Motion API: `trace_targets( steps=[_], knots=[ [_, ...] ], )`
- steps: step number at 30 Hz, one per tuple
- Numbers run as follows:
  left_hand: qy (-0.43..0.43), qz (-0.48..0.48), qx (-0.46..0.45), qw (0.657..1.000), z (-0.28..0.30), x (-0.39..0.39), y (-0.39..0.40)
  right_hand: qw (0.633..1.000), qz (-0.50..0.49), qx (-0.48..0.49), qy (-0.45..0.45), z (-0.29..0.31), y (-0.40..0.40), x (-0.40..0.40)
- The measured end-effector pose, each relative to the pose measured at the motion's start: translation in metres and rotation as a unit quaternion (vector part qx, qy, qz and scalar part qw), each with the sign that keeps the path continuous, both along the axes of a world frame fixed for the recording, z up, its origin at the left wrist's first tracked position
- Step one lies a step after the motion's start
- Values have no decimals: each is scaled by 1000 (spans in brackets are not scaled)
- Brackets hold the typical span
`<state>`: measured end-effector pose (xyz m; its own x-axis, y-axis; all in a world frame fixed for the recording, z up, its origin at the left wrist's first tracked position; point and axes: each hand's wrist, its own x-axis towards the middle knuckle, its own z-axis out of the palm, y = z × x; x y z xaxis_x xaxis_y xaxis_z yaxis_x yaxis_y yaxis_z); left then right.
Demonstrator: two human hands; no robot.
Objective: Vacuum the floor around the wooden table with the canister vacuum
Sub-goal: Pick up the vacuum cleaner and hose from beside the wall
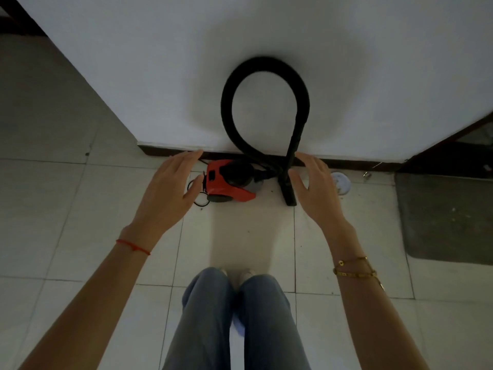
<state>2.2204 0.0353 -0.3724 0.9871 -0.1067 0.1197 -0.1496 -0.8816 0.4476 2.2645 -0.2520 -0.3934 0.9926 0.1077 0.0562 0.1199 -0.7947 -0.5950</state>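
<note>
Canister vacuum [226, 181], red and black, sits on the tiled floor [66, 209] against the white wall [160, 76]. Its black hose [232, 84] loops up the wall, and the wand [292, 156] stands beside the body. Left hand [166, 188] and right hand [316, 190] hover either side, fingers straight and spread, holding nothing. A grey mat [448, 217] lies to the right.
</note>
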Motion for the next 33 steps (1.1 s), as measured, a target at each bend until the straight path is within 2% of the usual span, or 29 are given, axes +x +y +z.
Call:
trace_targets(
  steps=[11,17,24,33],
  knots=[
    [-23,1,25,999,-248,67,13,998,9,-2,-56,-233,4,80],
    [-37,-4,43,998,-350,84,21,995,3,-3,-102,-323,5,111],
    [-50,-22,66,996,-415,88,25,991,-8,18,-129,-382,3,120],
    [-70,-17,62,995,-431,105,31,985,-19,30,-167,-387,4,131]
  ],
)
